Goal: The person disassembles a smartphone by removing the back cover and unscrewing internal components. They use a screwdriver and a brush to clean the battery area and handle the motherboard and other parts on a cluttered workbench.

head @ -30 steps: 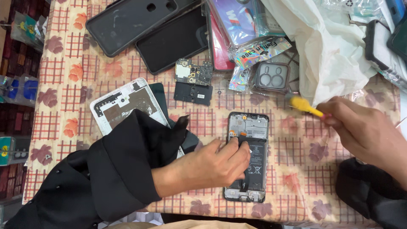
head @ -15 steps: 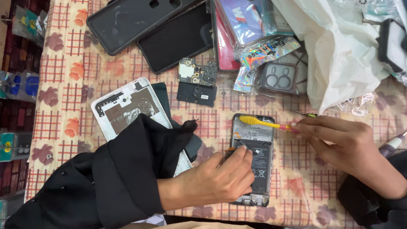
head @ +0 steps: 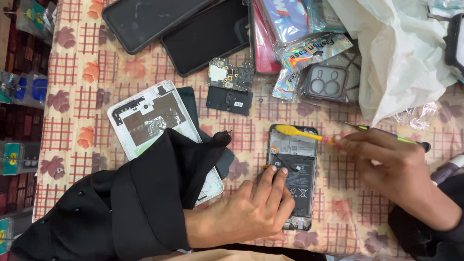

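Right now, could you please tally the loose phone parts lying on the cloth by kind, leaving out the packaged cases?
Opened phone under the left hand, with battery showing: 1
Circuit board: 1
Black cover plate: 1
White back shell: 1
Dark screen panels: 2
Total: 6

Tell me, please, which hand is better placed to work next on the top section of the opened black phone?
The right hand: it holds the yellow plastic pry tool with its tip over the top of the opened black phone, while the left hand lies flat on the battery, pinning the phone down.
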